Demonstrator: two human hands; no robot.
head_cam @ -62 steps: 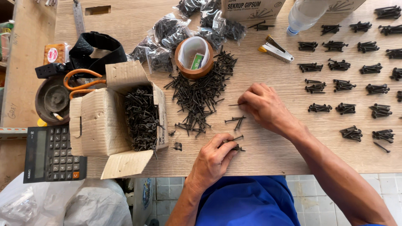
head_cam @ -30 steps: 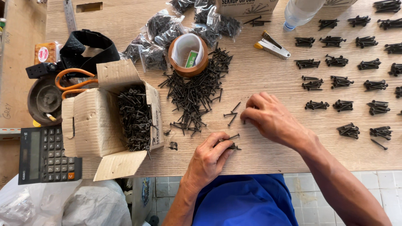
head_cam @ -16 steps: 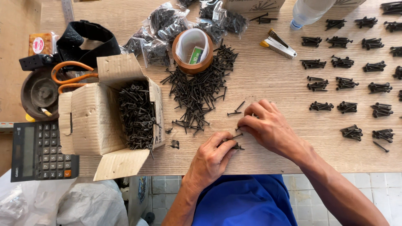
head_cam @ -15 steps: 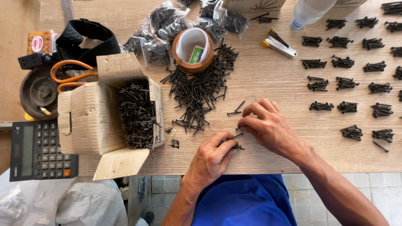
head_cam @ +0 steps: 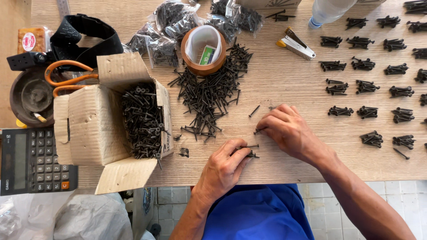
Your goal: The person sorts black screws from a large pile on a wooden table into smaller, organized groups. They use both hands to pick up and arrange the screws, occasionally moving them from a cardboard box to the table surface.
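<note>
We see left hand [head_cam: 222, 166] at desk [head_cam: 284, 84] near edge, pinching few black screws [head_cam: 249, 151]. Right hand [head_cam: 289, 131] just beside, fingertips on single screw [head_cam: 259, 130]. Loose screw pile [head_cam: 207, 95] beyond hands; open cardboard box [head_cam: 102, 124] of screws toward left edge.

Left hand [head_cam: 223, 166]: palm down, fingers curled inward, thumb and fingertips pinched together in a closed grip.
Right hand [head_cam: 287, 130]: palm down, fingers bent, tips pressed low.
Forearms: both bare, angled inward, hands just apart.

Hardware workshop: screw heaps [head_cam: 207, 95], wooden workbench [head_cam: 284, 80].
</note>
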